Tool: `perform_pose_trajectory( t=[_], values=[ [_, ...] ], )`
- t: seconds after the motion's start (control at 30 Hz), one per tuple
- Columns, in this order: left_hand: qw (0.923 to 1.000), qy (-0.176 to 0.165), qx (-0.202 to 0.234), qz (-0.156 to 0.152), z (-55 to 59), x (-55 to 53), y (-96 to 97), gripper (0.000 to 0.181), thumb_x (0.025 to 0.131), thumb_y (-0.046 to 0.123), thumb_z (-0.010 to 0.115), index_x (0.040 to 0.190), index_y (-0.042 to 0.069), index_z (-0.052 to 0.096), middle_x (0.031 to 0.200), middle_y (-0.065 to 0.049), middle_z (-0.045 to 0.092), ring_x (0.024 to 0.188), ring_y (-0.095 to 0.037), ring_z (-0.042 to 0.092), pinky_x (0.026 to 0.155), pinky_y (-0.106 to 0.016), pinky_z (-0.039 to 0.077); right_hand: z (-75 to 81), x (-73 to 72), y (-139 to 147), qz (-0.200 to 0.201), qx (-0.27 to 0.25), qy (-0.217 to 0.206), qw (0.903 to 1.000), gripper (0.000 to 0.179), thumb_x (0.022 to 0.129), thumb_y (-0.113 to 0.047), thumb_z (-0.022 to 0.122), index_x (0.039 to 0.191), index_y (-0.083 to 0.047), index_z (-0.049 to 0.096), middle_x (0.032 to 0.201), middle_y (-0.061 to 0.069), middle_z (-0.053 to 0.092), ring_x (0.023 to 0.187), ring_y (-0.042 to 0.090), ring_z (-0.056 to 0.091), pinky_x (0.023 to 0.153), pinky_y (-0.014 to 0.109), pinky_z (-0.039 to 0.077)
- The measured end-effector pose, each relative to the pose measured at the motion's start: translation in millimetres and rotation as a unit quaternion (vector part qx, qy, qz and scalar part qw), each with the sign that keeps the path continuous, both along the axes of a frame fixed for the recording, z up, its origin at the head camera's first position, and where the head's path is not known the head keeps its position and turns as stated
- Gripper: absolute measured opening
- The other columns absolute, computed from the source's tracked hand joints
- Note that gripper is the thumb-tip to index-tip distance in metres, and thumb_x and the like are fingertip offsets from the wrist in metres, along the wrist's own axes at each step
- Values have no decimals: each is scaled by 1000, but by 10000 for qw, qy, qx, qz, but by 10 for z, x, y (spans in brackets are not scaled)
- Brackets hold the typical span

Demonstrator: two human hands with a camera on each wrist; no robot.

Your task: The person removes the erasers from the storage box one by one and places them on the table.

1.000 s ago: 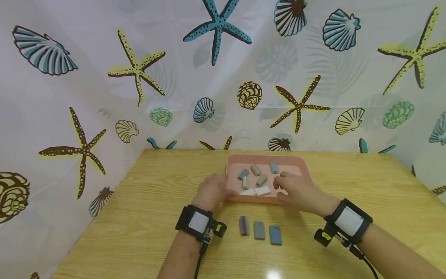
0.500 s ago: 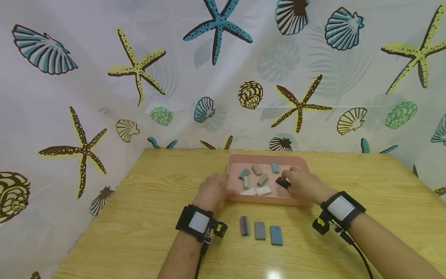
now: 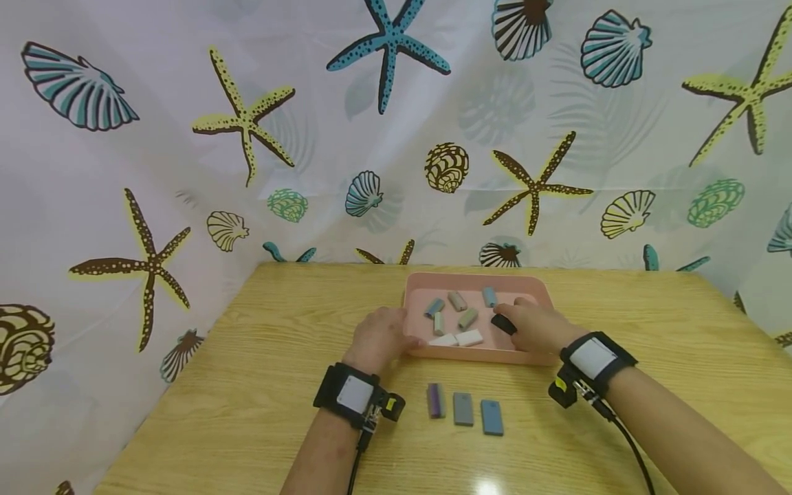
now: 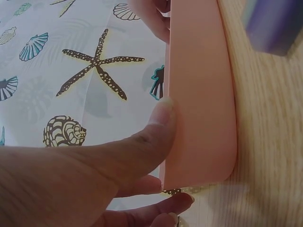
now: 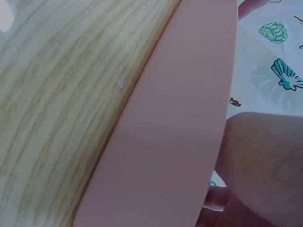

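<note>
A shallow pink tray (image 3: 458, 353) stands on the wooden table. My left hand (image 3: 380, 337) holds its front left corner, and in the left wrist view the thumb (image 4: 158, 125) lies on the rim. Over the right part of the tray, my right hand (image 3: 537, 326) pinches a small black block (image 3: 504, 324). In the right wrist view the tray wall (image 5: 161, 123) hides the fingertips and the block. Several small blocks lie inside the tray, among them two white blocks (image 3: 469, 337), a blue block (image 3: 489, 297) and an olive block (image 3: 467, 317).
In front of the tray, a purple-and-grey block (image 3: 436, 401), a grey block (image 3: 463, 409) and a blue block (image 3: 492, 417) lie in a row on the table (image 3: 260, 385). A patterned cloth (image 3: 346, 144) hangs behind and to the left.
My right hand was lower over the tray with no black block showing; the block then appeared between its fingers. It has since shifted slightly. The left hand stays on the corner.
</note>
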State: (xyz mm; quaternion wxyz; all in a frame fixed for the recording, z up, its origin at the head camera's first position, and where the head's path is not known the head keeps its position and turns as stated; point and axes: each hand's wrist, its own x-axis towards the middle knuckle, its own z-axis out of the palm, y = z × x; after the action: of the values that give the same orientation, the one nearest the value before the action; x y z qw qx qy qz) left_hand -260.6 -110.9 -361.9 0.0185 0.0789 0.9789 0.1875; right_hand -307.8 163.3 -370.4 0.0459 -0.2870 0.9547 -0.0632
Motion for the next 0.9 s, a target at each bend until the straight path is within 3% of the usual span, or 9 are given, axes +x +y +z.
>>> perform_pose_trajectory(
  t=[0.23,0.57,0.7,0.9],
  values=[
    [9999,111,16,-26,-16,10,-9,40,74,38,74,96,7,62,77,1,58,69,-15,51,57,-30,42,-35,-35,-24,94,46,-214,9997,47,81,-3,61,126,-8,48,91,20,47,59,19,47,52,28,39],
    [10000,18,33,-13,1,17,2,41,74,39,73,96,6,61,76,0,57,66,-16,49,56,-30,40,-72,-59,26,137,-148,-34,9998,42,79,-2,62,120,-5,51,96,17,52,74,21,49,67,36,45],
    [10000,49,17,-31,2,23,6,41,74,39,74,97,6,61,77,0,57,67,-15,50,56,-30,40,-49,-4,47,157,-382,286,9987,40,80,-4,62,118,-2,51,97,17,54,78,22,48,68,37,46],
    [9999,124,-68,-18,-8,24,-9,41,74,40,73,96,7,61,77,0,57,68,-15,51,56,-30,41,33,81,32,361,-683,962,9924,34,80,-10,66,109,-1,52,89,13,55,66,15,50,56,29,46]
  ],
)
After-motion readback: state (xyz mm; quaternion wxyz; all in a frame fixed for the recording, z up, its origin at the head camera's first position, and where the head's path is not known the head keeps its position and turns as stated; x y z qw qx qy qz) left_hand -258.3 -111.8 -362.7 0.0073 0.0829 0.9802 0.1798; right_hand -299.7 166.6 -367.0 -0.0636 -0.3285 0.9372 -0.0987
